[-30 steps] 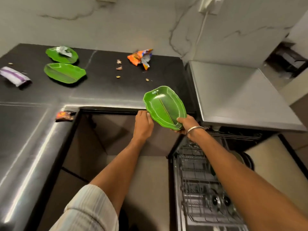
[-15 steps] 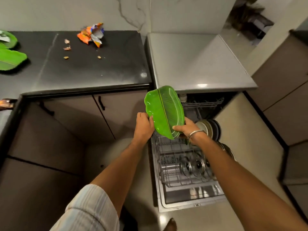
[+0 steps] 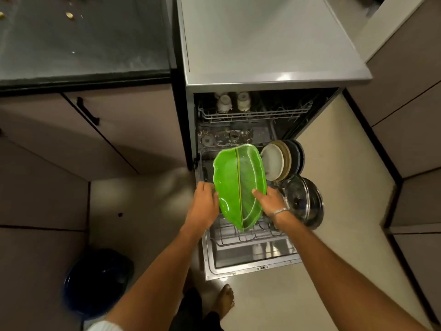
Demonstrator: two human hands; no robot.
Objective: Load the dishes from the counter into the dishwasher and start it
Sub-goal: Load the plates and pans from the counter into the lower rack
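A green leaf-shaped plate [image 3: 238, 185] is held on edge, nearly upright, over the pulled-out lower rack [image 3: 241, 235] of the open dishwasher [image 3: 262, 80]. My left hand [image 3: 205, 206] grips its left rim and my right hand [image 3: 270, 201], with a metal bangle at the wrist, grips its right rim. The plate's lower tip is down among the rack wires. Round plates [image 3: 280, 161] stand in the rack behind it, and a steel pot with a glass lid [image 3: 304, 201] sits at the rack's right. Two white cups [image 3: 232, 101] rest upside down in the upper rack.
The black counter [image 3: 83, 39] with a few crumbs lies at upper left, with cabinet doors [image 3: 107, 134] below it. A dark blue bin [image 3: 95, 283] stands on the floor at lower left. The dishwasher door [image 3: 253, 261] lies open toward my bare foot [image 3: 225, 297].
The plate has come off the counter edge, swung right and down, and turned on edge into the lower rack. My view has shifted from the counter to the dishwasher.
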